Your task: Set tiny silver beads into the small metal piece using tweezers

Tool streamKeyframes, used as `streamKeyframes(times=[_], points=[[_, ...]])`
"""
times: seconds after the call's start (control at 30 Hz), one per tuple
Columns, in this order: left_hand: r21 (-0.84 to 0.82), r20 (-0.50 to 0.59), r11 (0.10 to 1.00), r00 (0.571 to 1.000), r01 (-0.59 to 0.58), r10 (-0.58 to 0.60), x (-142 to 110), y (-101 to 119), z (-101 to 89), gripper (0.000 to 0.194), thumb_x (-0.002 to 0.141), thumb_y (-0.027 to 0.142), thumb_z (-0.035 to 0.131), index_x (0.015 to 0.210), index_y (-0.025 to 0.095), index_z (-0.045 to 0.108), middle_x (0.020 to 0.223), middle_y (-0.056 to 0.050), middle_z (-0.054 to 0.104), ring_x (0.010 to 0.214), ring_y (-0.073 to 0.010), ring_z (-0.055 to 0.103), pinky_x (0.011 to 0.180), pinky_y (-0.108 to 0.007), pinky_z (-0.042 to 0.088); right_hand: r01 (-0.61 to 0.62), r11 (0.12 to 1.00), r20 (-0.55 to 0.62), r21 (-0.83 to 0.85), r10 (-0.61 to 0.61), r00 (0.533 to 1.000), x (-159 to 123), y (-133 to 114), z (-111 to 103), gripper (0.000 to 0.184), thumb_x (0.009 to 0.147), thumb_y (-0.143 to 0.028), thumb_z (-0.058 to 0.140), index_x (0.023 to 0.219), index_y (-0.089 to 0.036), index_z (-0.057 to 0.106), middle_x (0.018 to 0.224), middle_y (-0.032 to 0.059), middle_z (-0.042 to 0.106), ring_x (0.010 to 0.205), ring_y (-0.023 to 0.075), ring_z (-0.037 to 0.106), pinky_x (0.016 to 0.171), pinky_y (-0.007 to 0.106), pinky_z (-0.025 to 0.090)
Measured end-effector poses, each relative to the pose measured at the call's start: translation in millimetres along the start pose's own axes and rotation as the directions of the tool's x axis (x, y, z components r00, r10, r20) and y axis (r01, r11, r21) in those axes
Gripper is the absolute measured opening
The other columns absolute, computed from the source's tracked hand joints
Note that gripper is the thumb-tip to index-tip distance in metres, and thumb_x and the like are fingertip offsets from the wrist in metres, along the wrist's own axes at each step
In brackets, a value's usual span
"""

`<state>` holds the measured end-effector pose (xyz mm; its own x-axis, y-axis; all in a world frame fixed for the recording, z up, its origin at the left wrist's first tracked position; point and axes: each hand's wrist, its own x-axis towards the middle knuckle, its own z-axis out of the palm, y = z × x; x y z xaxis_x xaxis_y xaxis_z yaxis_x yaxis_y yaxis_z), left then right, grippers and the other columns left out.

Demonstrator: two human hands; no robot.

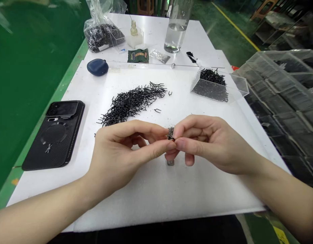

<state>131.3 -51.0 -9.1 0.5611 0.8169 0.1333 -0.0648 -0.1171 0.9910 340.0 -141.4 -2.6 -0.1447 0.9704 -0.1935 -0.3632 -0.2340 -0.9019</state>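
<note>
Thumb and fingers of my left hand [128, 149] are pinched together at the middle of the white work surface. My right hand [204, 142] pinches from the other side, its fingertips meeting the left ones. Between them shows a tiny black piece [172, 139], mostly covered by the fingertips. Just behind the fingers lies a small cluster of tiny silvery metal bits [171, 132]. Under the hands, a small grey block-like end [170, 162] shows in part. Beyond my left hand spreads a pile of small black forked pieces [131, 103], with one loose forked piece [157, 110] nearby.
A black phone [56, 132] lies at left, a dark blue rounded object [97, 67] behind it. A clear tray [209, 88] of black pieces stands at right. Farther back are a bagged black heap [100, 35], a small bottle [134, 28] and a water-filled clear vessel [175, 35]. Stacked clear bins [280, 84] flank the table.
</note>
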Motion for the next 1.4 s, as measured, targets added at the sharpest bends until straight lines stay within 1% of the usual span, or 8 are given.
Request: streamKeyframes(times=[0.27,0.5,0.6,0.97,1.03,1.1,1.17,1.4], points=[[0.156,0.05,0.983,0.995,-0.097,0.09,-2,3,-1.4,0.015,0.089,0.015,0.091,0.087,0.029,0.086,0.083,0.009,0.087,0.071,-0.0095,0.077,0.06,-0.018,0.057,0.279,0.838,-0.078,-0.469,-0.354,0.932,-2,-1,-1,0.01,0.101,-0.024,0.088,0.095,-0.024,0.079,0.084,-0.0018,0.084,0.073,0.0132,0.082,0.059,0.019,0.065],[0.426,0.385,0.805,0.888,-0.413,0.252,-12,-15,-11.8,0.017,0.105,0.021,0.076,0.116,0.031,0.083,0.103,0.002,0.078,0.088,-0.0135,0.074,0.074,-0.024,0.059,0.131,0.244,-0.179,-0.961,-0.909,0.376,1,-39,-70,0.004,0.096,-0.025,0.084,0.092,-0.026,0.082,0.091,0.0027,0.074,0.079,0.0186,0.067,0.06,0.033,0.047],[0.464,0.457,0.739,0.846,-0.489,0.274,-10,-23,-12.0,0.021,0.106,0.02,0.071,0.12,0.032,0.081,0.106,0.0,0.075,0.09,-0.0154,0.075,0.081,-0.026,0.062,-0.037,0.189,-0.192,-0.981,-0.939,0.286,7,-48,-106,0.003,0.09,-0.022,0.083,0.09,-0.024,0.083,0.089,0.0044,0.069,0.087,0.0239,0.065,0.084,0.043,0.054],[0.543,0.47,0.689,0.854,-0.48,0.225,-14,-29,-14.9,0.02,0.109,0.029,0.069,0.124,0.036,0.078,0.112,0.0,0.074,0.092,-0.0164,0.074,0.081,-0.025,0.06,-0.191,0.276,-0.335,-0.942,-0.807,0.487,2,-59,-114,0.02,0.104,-0.024,0.064,0.112,-0.02,0.082,0.103,0.0093,0.082,0.086,0.0241,0.071,0.09,0.043,0.057],[0.535,0.475,0.694,0.851,-0.482,0.224,-14,-28,-14.6,0.019,0.108,0.028,0.069,0.122,0.035,0.078,0.11,0.0,0.074,0.091,-0.0163,0.074,0.08,-0.025,0.06,-0.192,0.308,-0.359,-0.932,-0.705,0.611,-12,-67,-99,0.019,0.109,-0.035,0.062,0.111,-0.022,0.076,0.075,0.0025,0.073,0.069,0.0219,0.065,0.074,0.038,0.053],[0.52,0.488,0.703,0.844,-0.485,0.222,-15,-27,-14.8,0.017,0.108,0.026,0.068,0.119,0.034,0.078,0.105,0.0,0.073,0.087,-0.0155,0.072,0.077,-0.024,0.059,-0.215,0.338,-0.347,-0.916,-0.402,0.847,-23,-70,-83,0.023,0.108,-0.047,0.067,0.102,-0.025,0.067,0.059,-0.0043,0.063,0.052,0.0182,0.054,0.058,0.033,0.044],[0.513,0.492,0.705,0.841,-0.489,0.225,-15,-26,-15.2,0.016,0.108,0.025,0.069,0.117,0.034,0.079,0.102,0.001,0.072,0.083,-0.0142,0.072,0.076,-0.024,0.058,-0.22,0.333,-0.286,-0.917,-0.166,0.944,-28,-65,-71,0.026,0.099,-0.045,0.08,0.101,-0.025,0.062,0.06,-0.0064,0.067,0.049,0.0164,0.053,0.054,0.032,0.04],[0.513,0.474,0.705,0.846,-0.49,0.244,-17,-25,-11.8,0.014,0.109,0.022,0.074,0.118,0.028,0.082,0.097,0.001,0.071,0.081,-0.0126,0.071,0.071,-0.025,0.056,-0.067,0.368,-0.09,-0.927,-0.047,0.995,-18,-37,-59,0.036,0.094,-0.015,0.068,0.123,-0.027,0.051,0.061,-0.0139,0.051,0.051,0.0138,0.045,0.053,0.03,0.034]])
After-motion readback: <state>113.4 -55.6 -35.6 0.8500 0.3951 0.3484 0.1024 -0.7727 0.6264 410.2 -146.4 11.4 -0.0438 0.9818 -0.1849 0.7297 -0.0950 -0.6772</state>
